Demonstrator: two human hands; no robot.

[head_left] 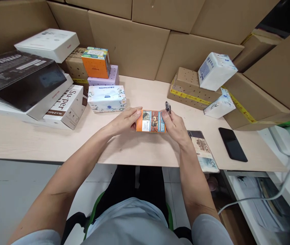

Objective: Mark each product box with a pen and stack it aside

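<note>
Above the table, near its front edge, both hands hold a small orange printed packet [151,121] with blue panels and pictures; whether it is a box or a booklet I cannot tell. My left hand [125,121] grips its left end, thumb on the top face. At the right end, my right hand [175,126] is closed on it too, thumb on the printed face. A dark pen [168,107] sticks up between that hand's thumb and fingers. The fingers under the packet are mostly hidden.
Left: stacked boxes, including a black box [30,85], an orange box [96,63] and a tissue pack [106,98]. Right: a perforated cardboard box [189,86], another tissue pack [216,70], a phone [233,144] and a banknote-patterned item [204,153]. Cardboard walls [129,44] stand behind.
</note>
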